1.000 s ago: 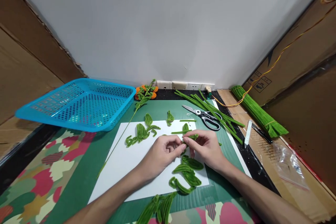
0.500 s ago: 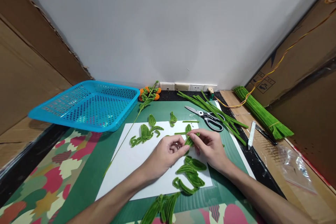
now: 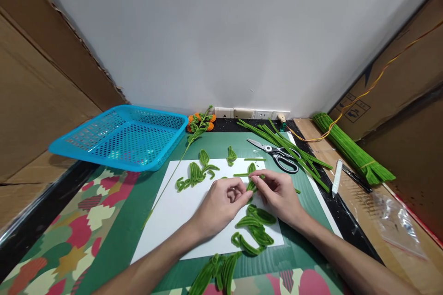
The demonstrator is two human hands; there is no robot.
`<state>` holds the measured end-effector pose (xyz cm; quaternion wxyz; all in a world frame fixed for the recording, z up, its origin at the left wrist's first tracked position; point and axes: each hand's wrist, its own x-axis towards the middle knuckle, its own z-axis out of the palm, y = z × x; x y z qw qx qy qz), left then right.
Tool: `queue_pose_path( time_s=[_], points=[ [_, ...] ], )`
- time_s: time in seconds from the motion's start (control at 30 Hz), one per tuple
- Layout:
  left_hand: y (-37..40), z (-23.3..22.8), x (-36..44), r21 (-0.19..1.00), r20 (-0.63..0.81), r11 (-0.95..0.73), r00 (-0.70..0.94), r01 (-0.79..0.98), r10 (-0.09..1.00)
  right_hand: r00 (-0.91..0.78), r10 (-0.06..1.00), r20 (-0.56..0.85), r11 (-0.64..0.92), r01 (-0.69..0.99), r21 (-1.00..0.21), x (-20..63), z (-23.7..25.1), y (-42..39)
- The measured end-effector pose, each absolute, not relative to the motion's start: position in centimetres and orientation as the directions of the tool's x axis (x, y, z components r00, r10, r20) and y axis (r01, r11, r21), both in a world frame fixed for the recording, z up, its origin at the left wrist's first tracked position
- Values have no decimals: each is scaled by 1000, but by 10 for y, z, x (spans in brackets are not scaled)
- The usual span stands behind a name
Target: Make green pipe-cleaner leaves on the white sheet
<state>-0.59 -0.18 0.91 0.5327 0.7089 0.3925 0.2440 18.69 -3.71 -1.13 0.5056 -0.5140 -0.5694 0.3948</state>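
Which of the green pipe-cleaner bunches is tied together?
The bundle of green stems at far right, on the wooden strip: a yellow band binds it. The loose stems beside the scissors lie spread and unbound.

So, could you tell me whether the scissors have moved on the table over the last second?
No. The scissors lie as before across the loose green stems, just off the white sheet's corner; only the camera shifted.

Bright, even overhead light with soft shadows; sharp centre, wide-angle bending and stretching at the edges.
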Motion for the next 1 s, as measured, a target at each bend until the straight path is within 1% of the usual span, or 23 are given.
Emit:
queue_pose_path(
  time_s=[0.1,0.17,0.3,0.53,0.63,0.7,0.77,0.83,0.93,1.0],
  points=[
    [-1,9,-7,969,-116,-40,594,243,796,8,993,116,116,1,-993,187,-9,-36],
    [0,10,-8,978,-125,-7,603,211,788,-18,993,117,116,-58,-992,187,-7,-35],
    [-1,11,-8,981,-126,4,626,193,770,-41,992,117,113,-84,-990,186,-3,-36],
    [-2,15,-8,957,-105,-98,641,272,760,-53,994,101,94,-115,-989,184,-9,-36],
    [-3,17,-7,950,-92,-126,642,285,762,-44,989,141,138,-60,-989,186,-12,-38],
    [-3,16,-8,953,-98,-116,643,282,759,-25,970,243,244,74,-967,187,-12,-41],
    [-4,14,-8,962,-125,-68,648,264,751,-13,930,368,361,234,-903,188,-10,-45],
    [-3,11,-9,969,-158,-11,653,247,741,-17,892,452,431,336,-837,188,-8,-48],
    [-3,8,-10,969,-183,23,653,246,735,-24,884,466,442,362,-820,187,-6,-47],
    [-2,8,-10,969,-179,15,656,247,733,-35,907,419,406,334,-851,188,-8,-43]
  ],
)
